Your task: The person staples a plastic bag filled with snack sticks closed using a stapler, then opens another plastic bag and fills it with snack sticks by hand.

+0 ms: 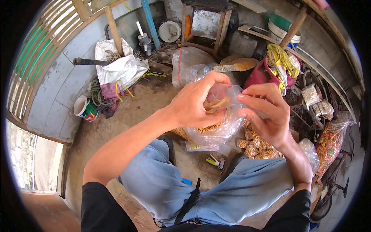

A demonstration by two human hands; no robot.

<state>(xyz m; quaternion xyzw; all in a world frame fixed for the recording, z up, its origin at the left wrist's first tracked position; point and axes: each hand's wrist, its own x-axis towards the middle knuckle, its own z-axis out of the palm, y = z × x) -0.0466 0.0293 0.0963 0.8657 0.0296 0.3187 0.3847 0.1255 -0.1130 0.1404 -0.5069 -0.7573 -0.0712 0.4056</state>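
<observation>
My left hand (195, 103) is curled around a small clear plastic bag (232, 94) with a few brown snack sticks (217, 105) in it. At the bag's open edge, my right hand (268, 110) has thumb and fingertips close together, pinching the film. Below both hands sits a large clear plastic sack (210, 136) of the same brown sticks. To its right, several small filled snack packets (258, 147) lie in a heap on the floor. A yellow-green stapler (211, 161) rests between my feet, beside a small box (221, 163).
A white woven sack (125, 65) and a paint bucket (85, 108) stand at the left. A dark red tub (261, 73) with yellow cloth is at the back right. Farther right are a bag of colourful snacks (331, 145) and bicycle parts (340, 185).
</observation>
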